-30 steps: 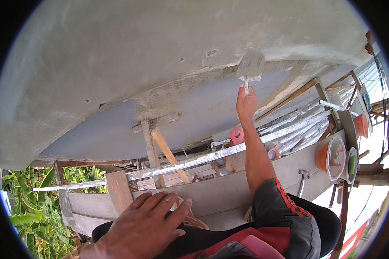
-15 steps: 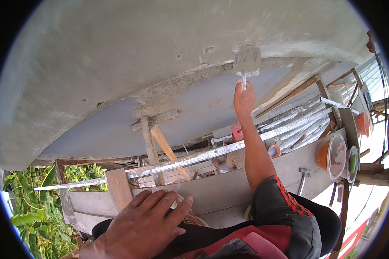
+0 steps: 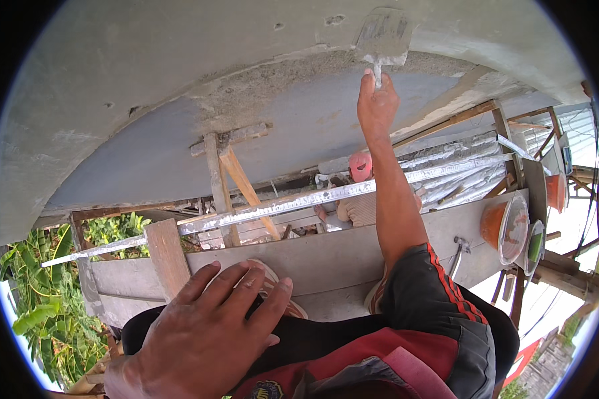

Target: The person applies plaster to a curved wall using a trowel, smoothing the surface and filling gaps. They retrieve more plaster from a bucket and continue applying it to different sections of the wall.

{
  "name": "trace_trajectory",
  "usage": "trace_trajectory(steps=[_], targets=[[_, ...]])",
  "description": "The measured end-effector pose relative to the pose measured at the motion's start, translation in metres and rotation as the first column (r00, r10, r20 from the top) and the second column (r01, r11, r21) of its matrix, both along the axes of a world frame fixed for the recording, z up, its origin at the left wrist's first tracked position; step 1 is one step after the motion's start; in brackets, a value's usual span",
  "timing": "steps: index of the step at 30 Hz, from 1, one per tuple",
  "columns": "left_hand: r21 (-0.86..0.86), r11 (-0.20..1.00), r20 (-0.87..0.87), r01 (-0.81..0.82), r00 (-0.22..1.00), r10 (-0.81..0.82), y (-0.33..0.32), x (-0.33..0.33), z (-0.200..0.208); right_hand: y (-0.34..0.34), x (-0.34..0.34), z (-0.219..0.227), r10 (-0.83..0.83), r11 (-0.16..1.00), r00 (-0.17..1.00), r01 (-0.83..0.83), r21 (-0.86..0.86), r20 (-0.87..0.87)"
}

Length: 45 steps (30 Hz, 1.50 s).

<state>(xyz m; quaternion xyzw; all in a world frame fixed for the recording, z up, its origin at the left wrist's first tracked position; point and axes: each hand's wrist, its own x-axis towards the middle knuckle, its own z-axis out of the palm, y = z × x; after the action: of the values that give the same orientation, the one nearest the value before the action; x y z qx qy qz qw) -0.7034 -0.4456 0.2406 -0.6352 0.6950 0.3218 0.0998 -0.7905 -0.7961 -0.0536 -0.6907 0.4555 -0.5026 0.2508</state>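
Observation:
My right hand (image 3: 378, 110) grips the handle of a trowel (image 3: 384, 36), arm stretched out ahead. The trowel's broad, squarish blade is smeared with grey and lies over the lower edge of the curved grey plaster wall (image 3: 199, 46). Whether the blade presses on the plaster I cannot tell. Close to me at the lower left, my left hand (image 3: 209, 319) hovers or rests by my knee, fingers spread and holding nothing. Below the plaster edge runs a rough, sandy strip, then a smooth bluish-grey surface (image 3: 140, 149).
Planks (image 3: 319, 263) lie under my feet, with a hammer (image 3: 460, 251) on them. An orange bucket (image 3: 494, 223) stands at the right. A pale, splattered bar (image 3: 299, 201) and a wooden prop (image 3: 249, 193) cross ahead. Lower down is a person in a pink cap (image 3: 360, 166).
The view has tipped down, so wall and trowel sit higher in the picture. Against the wall the trowel has shifted only slightly left. More of the person below shows.

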Motion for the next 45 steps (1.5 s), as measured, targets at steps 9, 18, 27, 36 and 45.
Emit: trace_trajectory(steps=[9,18,27,36,45], targets=[[-0.041,0.994,-0.06,0.1,0.993,-0.102,0.015,-0.011,-0.024,-0.038,-0.042,-0.021,0.016,0.998,0.999,-0.018,0.062,0.044],[-0.073,0.976,-0.026,0.205,0.978,-0.207,0.012,-0.016,-0.028,-0.018,-0.091,0.015,0.022,0.953,0.939,-0.124,0.277,0.343],[-0.053,0.984,0.025,0.172,0.985,-0.171,0.008,-0.017,-0.02,0.008,-0.123,0.03,0.113,0.961,0.859,-0.222,0.164,0.499],[0.016,0.978,-0.03,0.21,0.977,-0.21,-0.001,-0.018,-0.02,0.012,-0.073,0.01,0.275,0.858,0.84,-0.434,0.274,0.469],[0.008,0.982,-0.041,0.187,0.982,-0.186,0.001,-0.019,-0.017,0.001,-0.046,-0.002,0.235,0.798,0.847,-0.448,0.402,0.477]])
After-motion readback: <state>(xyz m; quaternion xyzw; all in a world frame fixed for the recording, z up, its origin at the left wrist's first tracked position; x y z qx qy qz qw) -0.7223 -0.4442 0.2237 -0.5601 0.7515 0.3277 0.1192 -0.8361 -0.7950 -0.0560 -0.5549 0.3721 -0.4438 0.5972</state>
